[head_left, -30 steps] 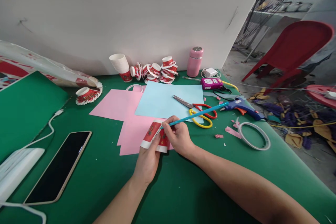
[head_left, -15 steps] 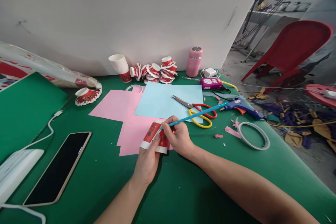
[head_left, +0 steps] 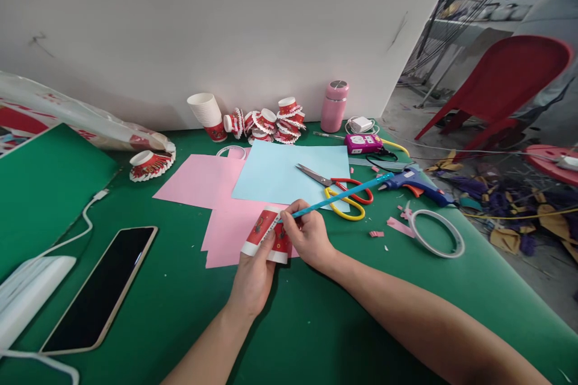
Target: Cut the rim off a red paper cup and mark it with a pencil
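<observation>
My left hand (head_left: 253, 286) is closed around a red patterned paper cup (head_left: 261, 230) with a white rim, which lies tilted in the grip. The left thumb presses along a narrow white strip with dark marks (head_left: 272, 227) on the cup's side; what kind of strip it is, I cannot make out. In my right hand (head_left: 309, 237) is a blue pencil (head_left: 338, 197), pinched near its lower end, with its tip hidden by the fingers beside the cup. Both hands are above pink paper (head_left: 221, 240). Scissors (head_left: 332, 183) with red and yellow handles lie behind the pencil.
Light blue paper (head_left: 275, 168) lies beyond the hands. Stacked cups (head_left: 203, 111), fringed cut cups (head_left: 266, 120) and a pink flask (head_left: 335, 107) stand along the wall. At right are a glue gun (head_left: 415, 183) and a tape roll (head_left: 458, 246); a phone (head_left: 102, 289) is at left.
My right hand and the pencil have shifted very slightly to the right along the cup. My left hand and the cup look unmoved.
</observation>
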A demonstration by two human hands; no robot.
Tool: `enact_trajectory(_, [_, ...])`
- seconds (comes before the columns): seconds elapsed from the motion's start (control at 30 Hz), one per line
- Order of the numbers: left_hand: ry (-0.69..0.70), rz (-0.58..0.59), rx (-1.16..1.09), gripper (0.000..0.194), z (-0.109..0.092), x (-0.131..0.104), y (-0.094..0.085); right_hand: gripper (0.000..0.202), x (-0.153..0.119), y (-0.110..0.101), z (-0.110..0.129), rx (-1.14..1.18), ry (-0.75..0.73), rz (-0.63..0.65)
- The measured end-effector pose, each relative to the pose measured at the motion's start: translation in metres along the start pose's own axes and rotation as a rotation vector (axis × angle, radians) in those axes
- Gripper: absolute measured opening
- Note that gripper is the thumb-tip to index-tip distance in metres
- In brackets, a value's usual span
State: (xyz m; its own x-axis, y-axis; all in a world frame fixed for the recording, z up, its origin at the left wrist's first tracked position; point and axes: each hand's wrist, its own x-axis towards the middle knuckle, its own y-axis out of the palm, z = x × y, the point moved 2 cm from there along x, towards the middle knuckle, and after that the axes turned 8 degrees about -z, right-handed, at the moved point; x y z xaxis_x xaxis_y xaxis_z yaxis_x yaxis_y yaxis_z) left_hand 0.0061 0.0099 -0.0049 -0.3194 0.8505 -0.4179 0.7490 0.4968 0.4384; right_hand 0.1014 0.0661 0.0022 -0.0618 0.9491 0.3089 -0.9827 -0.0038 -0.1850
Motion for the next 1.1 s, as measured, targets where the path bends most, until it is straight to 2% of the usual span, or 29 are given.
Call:
enact_trajectory(0.77, [0.027,0.019,-0.021,0.037,0.0025,0.0014,-0.0022,0.021,0.0020,0.0030,0.0035,0.074,-0.070,-0.008])
enact_trajectory(1.1, [0.023,0.019,-0.024,0.033,0.0025,0.0016,-0.0028,0.019,0.0018,0.0005,0.0015,0.016,-0.027,0.000])
